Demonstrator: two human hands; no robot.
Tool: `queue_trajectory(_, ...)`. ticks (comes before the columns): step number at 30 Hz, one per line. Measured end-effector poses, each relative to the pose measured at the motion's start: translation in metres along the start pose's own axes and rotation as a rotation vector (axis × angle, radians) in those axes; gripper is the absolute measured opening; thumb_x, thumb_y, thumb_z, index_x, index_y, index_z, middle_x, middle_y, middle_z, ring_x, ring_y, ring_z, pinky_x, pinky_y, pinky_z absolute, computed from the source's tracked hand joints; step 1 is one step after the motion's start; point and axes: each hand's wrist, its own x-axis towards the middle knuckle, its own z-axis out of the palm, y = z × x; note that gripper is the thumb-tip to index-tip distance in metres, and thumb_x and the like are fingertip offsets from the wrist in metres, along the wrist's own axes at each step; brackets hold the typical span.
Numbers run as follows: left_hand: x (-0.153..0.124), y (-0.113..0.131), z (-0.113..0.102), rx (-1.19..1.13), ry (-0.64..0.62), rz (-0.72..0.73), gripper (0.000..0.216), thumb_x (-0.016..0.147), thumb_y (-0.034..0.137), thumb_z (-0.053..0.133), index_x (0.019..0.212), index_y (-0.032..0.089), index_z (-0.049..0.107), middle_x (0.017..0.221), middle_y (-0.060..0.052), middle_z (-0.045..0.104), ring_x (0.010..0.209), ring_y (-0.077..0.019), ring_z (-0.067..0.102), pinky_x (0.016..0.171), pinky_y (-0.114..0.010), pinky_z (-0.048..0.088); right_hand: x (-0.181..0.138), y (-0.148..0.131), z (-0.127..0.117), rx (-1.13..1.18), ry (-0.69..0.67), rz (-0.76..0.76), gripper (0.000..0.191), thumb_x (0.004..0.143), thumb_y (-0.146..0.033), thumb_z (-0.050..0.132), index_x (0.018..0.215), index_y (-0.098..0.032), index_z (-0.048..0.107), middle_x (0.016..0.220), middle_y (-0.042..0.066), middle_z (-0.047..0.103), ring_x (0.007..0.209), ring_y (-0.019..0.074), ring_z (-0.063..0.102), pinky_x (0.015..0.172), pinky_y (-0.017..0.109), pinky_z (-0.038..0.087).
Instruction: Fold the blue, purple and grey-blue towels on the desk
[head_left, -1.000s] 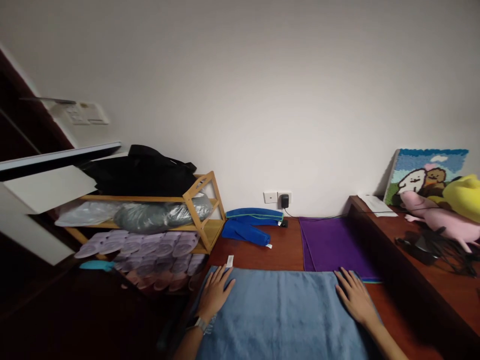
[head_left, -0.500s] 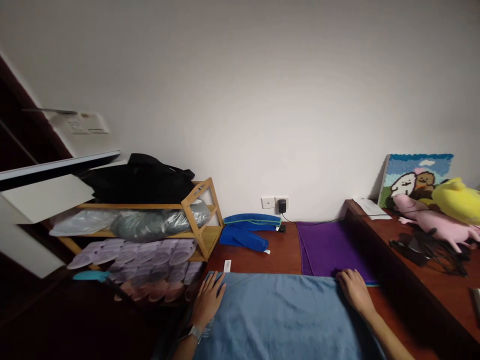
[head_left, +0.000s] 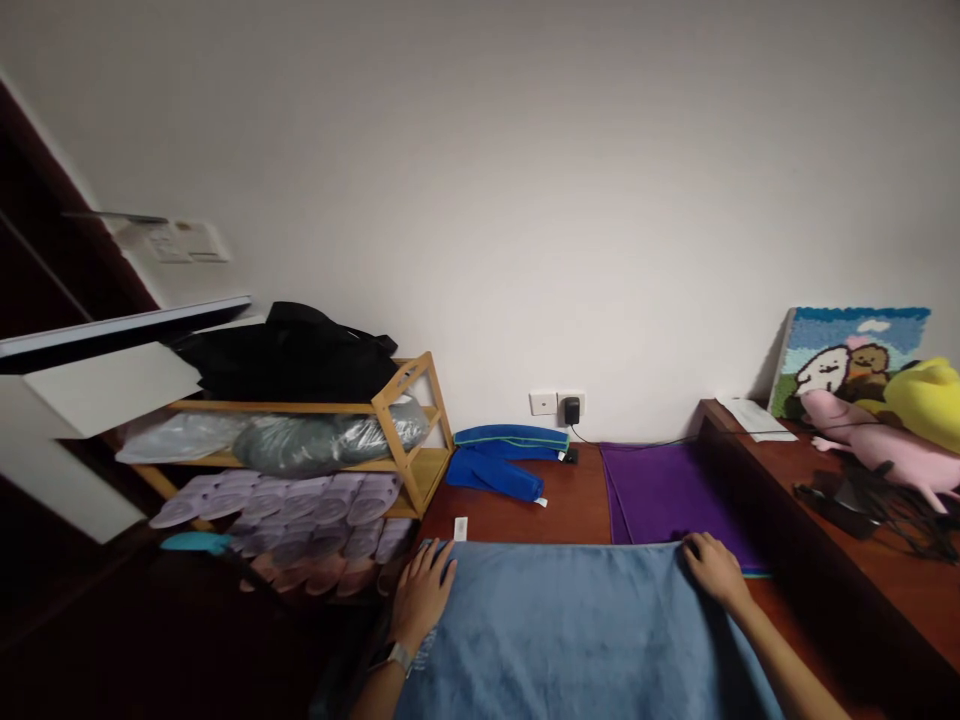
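Observation:
A light blue towel (head_left: 570,630) lies spread on the dark wooden surface in front of me. My left hand (head_left: 421,598) rests flat on its far left corner, fingers stretched out. My right hand (head_left: 714,570) sits on the far right corner with the fingers curled over the towel's edge. A purple towel (head_left: 660,492) lies flat just beyond the right hand. A folded bright blue towel (head_left: 501,455) lies by the wall.
A wooden rack (head_left: 397,420) at the left holds bagged bundles, stacked slippers and a black bag. A wall socket with a charger (head_left: 571,408) is behind. A raised ledge (head_left: 862,520) at the right carries plush toys, cables and a picture.
Both hands slid along the towel toward its far corners. The right hand went from lying flat to curling its fingers over the far edge. The view shifted slightly.

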Motion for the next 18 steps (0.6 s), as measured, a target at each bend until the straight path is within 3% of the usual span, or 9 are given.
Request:
queue_trajectory(5,-0.002,-0.011,0.002,-0.066,0.014,-0.031,0.046,0.101,0.042,0.041,0.137,0.024,0.064,0.147,-0.011,0.06,0.138,-0.03,0.052,0.113,-0.048,0.042,-0.012,-0.019,0.005,-0.214,0.114,0.072,0.039,0.089,-0.025,0.042,0.115,-0.016,0.07,0.117,0.017,0.07,0.112,0.0356,0.062,0.108,0.059,0.036)
queue_trajectory(8,-0.005,-0.017,0.011,-0.079,0.004,-0.04,0.048,0.1,0.043,0.042,0.14,0.024,0.062,0.154,-0.009,0.054,0.145,-0.0309,0.044,0.117,-0.048,0.038,-0.019,-0.067,0.009,-0.225,0.184,-0.064,0.048,0.085,-0.017,0.044,0.127,-0.016,0.067,0.134,0.018,0.064,0.132,0.0363,0.051,0.119,0.06,0.024)
queue_trajectory(13,-0.005,-0.02,0.022,-0.067,-0.03,-0.045,0.053,0.101,0.045,0.041,0.148,0.023,0.053,0.16,-0.011,0.046,0.149,-0.0313,0.039,0.119,-0.05,0.035,-0.039,-0.208,0.027,0.16,-0.08,-0.519,0.058,0.098,-0.033,0.037,0.155,-0.027,0.043,0.162,0.003,0.042,0.15,0.0257,0.033,0.126,0.049,0.019)
queue_trajectory(16,-0.003,-0.021,0.024,-0.043,-0.042,-0.061,0.054,0.101,0.044,0.041,0.15,0.024,0.051,0.161,-0.012,0.044,0.149,-0.0308,0.038,0.119,-0.051,0.034,-0.046,-0.26,0.042,0.206,-0.253,-0.504,0.065,0.103,-0.051,0.027,0.16,-0.022,0.03,0.167,0.005,0.029,0.155,0.0262,0.023,0.127,0.051,0.016)
queue_trajectory(18,-0.002,-0.023,0.024,-0.029,-0.042,-0.064,0.054,0.102,0.043,0.042,0.151,0.025,0.05,0.162,-0.013,0.043,0.149,-0.0303,0.039,0.119,-0.051,0.034,-0.045,-0.261,0.047,0.175,-0.28,-0.439,0.069,0.103,-0.055,0.023,0.161,-0.017,0.027,0.168,0.007,0.025,0.156,0.0265,0.018,0.128,0.051,0.013)
